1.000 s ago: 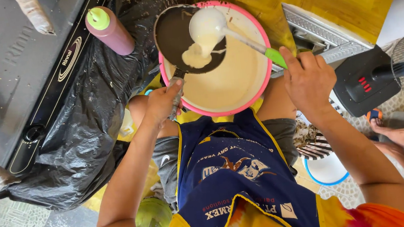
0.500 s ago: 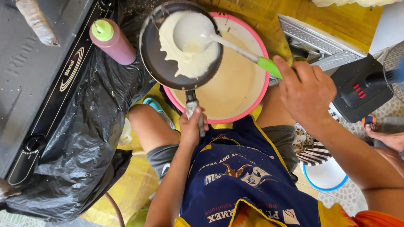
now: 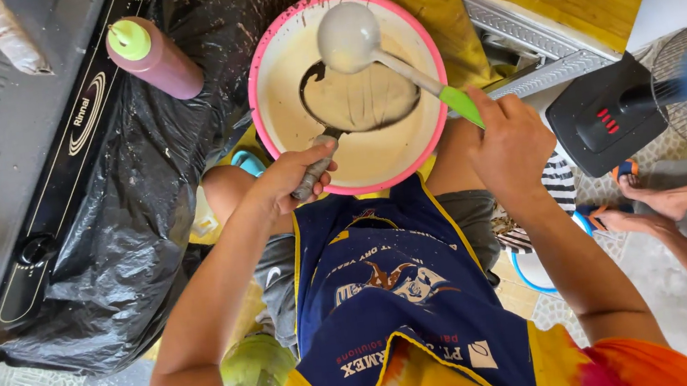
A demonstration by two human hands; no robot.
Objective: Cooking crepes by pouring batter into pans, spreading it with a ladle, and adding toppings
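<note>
My left hand (image 3: 295, 177) grips the grey handle of a small dark frying pan (image 3: 359, 98), which is tilted over a pink-rimmed basin (image 3: 262, 65) full of pale batter. Batter coats most of the pan's inside. My right hand (image 3: 513, 145) holds the green handle of a white ladle (image 3: 348, 37), whose bowl hangs above the far side of the basin, just over the pan. The basin sits between my knees, above a dark blue apron (image 3: 388, 290).
A gas stove (image 3: 6, 143) lies at the left, draped with a black plastic bag (image 3: 122, 233). A pink squeeze bottle with a green cap (image 3: 152, 56) stands beside the basin. At the right are a fan (image 3: 657, 96) and another person's feet (image 3: 659, 202).
The pan has swung from the basin's left rim to over its middle, and the batter has spread across it. The ladle has lifted clear of the pan. My left hand slid along the handle.
</note>
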